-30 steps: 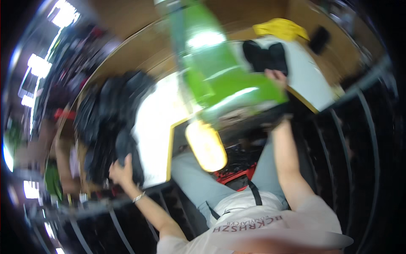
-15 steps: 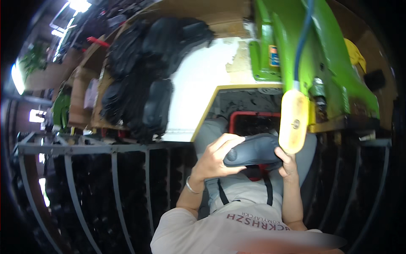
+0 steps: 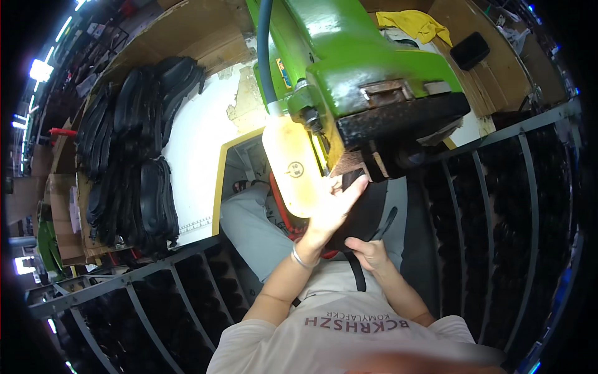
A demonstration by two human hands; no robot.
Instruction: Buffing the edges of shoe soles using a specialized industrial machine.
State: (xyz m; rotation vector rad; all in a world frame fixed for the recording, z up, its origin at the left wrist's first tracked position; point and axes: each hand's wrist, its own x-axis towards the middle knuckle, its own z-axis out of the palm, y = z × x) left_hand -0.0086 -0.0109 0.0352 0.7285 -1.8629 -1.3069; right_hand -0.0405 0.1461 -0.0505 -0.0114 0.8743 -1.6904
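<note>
Both hands hold a black moulded, padded piece (image 3: 372, 202) beneath the head of a green machine (image 3: 374, 68). My left hand (image 3: 333, 212) grips its upper left side, with the fingertips close to the machine's dark lower end; whether they touch it I cannot tell. My right hand (image 3: 372, 253) pinches the lower edge with the thumb on top. A narrow dark strip or slot shows on the piece's right side. Its upper end is hidden under the machine. A glowing yellow lamp (image 3: 291, 168) on a blue-grey flexible arm (image 3: 265, 56) partly overlaps my left hand.
Several stacks of similar black pieces (image 3: 138, 118) lie on the white tabletop (image 3: 196, 137) at left. Cardboard walls (image 3: 193, 31) border the table. A yellow cloth (image 3: 414, 26) and a black flat object (image 3: 470, 50) lie at back right. Metal racks (image 3: 187, 293) flank both sides.
The view has swung right, bringing the machine to the middle. The black piece has been turned from lying across, outer side up, to upright under the machine head; both hands have shifted with it.
</note>
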